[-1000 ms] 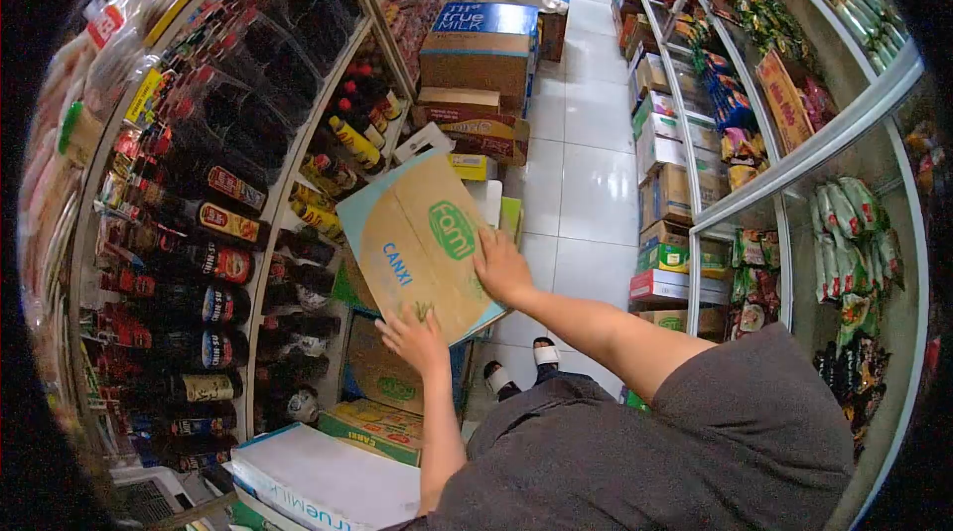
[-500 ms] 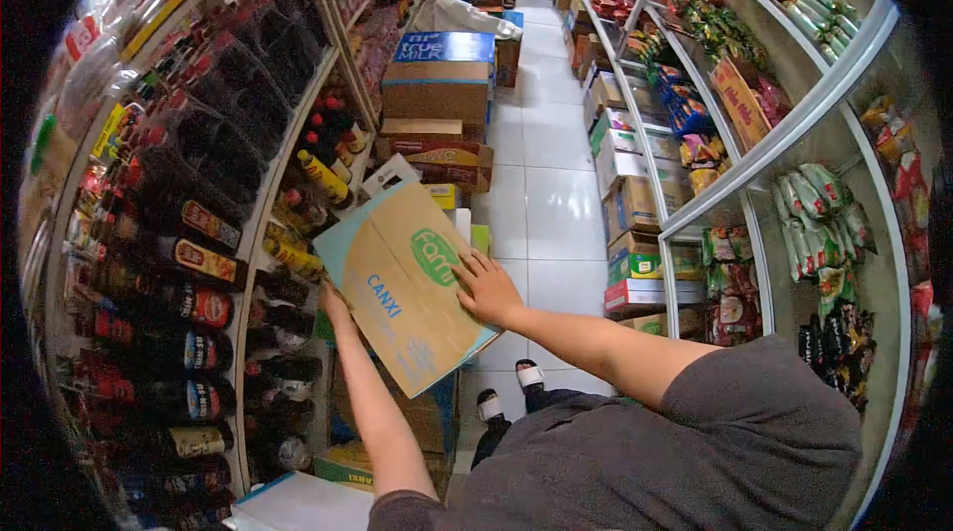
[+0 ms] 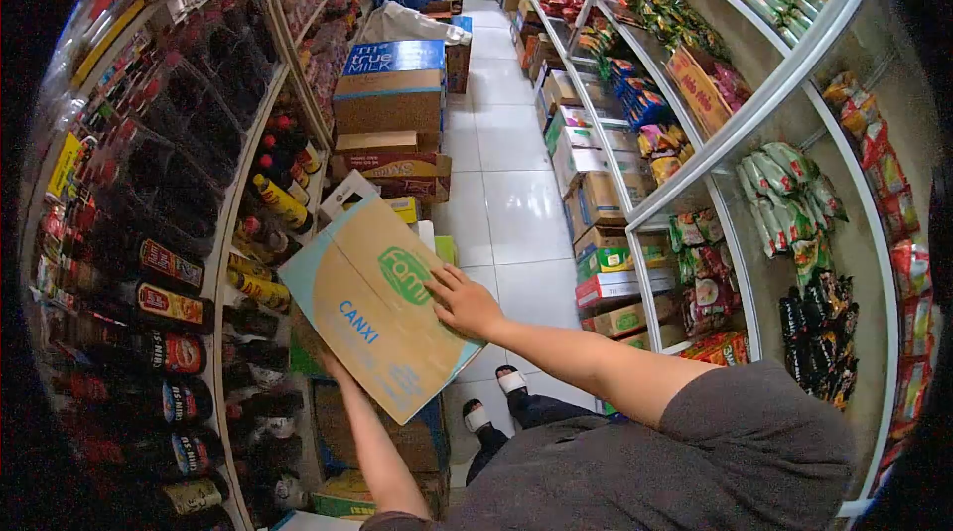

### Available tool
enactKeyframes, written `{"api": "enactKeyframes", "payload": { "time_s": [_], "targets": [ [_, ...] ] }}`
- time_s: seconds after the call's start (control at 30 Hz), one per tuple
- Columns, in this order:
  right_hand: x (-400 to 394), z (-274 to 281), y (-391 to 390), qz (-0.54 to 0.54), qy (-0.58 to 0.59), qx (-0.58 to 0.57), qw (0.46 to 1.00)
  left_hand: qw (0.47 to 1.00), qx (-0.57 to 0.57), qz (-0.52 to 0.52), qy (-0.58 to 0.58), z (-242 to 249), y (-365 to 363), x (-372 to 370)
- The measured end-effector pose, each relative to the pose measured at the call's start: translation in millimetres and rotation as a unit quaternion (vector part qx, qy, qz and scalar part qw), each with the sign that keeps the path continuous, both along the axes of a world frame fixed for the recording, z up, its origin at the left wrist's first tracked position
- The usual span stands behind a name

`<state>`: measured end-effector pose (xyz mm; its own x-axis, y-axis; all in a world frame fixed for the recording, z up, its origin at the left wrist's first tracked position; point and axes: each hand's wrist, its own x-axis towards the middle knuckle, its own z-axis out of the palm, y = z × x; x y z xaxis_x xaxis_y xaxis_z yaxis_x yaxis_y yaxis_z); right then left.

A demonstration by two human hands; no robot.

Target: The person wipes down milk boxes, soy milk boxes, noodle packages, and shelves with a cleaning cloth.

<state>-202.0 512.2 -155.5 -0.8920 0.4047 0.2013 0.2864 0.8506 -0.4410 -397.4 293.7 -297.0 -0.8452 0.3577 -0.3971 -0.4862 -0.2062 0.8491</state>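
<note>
A brown cardboard carton (image 3: 382, 298) with a green Fami logo and the blue word CANXI lies tilted in front of me. My right hand (image 3: 463, 303) is laid flat on its top face beside the logo, fingers stretched out and a little apart. At the carton's lower left edge is my left hand (image 3: 328, 360), reaching beneath it; its fingers are hidden by the carton. More cartons (image 3: 382, 420) stand below, partly covered by it.
Bottles of sauce (image 3: 179, 352) crowd the shelves on my left. Stacked milk cartons (image 3: 389, 84) line that side of the tiled aisle (image 3: 504, 144). Glass-fronted shelving with a metal frame (image 3: 685, 179) holds packets on my right. My sandalled feet (image 3: 511, 380) are on the floor.
The view has turned slightly right, so the shelves and aisle sit farther left. Both hands keep their places at the carton, which appears a little lower and to the left.
</note>
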Motion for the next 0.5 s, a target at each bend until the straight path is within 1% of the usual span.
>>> {"api": "enactKeyframes", "payload": {
  "time_s": [0.07,0.1,0.13,0.17,0.2,0.27,0.33,0.4,0.5],
  "targets": [
    [0.1,-1.9,0.6,-0.005,-0.002,-0.011,1.000,0.999,0.024,0.023,0.030,-20.7,-19.9,40.8],
    [-0.2,-0.7,1.4,-0.009,-0.003,-0.013,1.000,0.997,0.051,0.031,0.039,-16.8,-22.1,50.0],
    [0.0,1.1,2.0,-0.005,-0.004,-0.015,1.000,0.989,0.144,0.014,-0.014,20.9,-13.7,56.7],
    [1.0,1.9,1.7,-0.001,-0.005,-0.018,1.000,0.990,0.138,0.011,-0.018,41.0,-3.7,48.9],
    [2.2,1.0,1.5,-0.004,-0.007,-0.025,1.000,0.996,0.089,0.017,0.009,56.2,4.9,36.3],
    [1.4,-0.4,0.8,-0.007,-0.006,-0.017,1.000,0.998,0.009,0.036,0.052,68.6,16.6,5.0],
    [1.9,-1.3,-0.4,-0.005,-0.002,-0.014,1.000,0.997,-0.013,0.053,0.053,69.3,30.6,-23.8],
    [1.4,0.1,2.5,0.003,0.002,-0.003,1.000,0.998,-0.027,0.051,0.040,65.9,38.5,-37.6],
    [-0.9,1.1,3.5,0.004,0.022,-0.003,1.000,0.999,-0.020,0.025,0.014,51.3,33.9,-31.7]
  ]
}}
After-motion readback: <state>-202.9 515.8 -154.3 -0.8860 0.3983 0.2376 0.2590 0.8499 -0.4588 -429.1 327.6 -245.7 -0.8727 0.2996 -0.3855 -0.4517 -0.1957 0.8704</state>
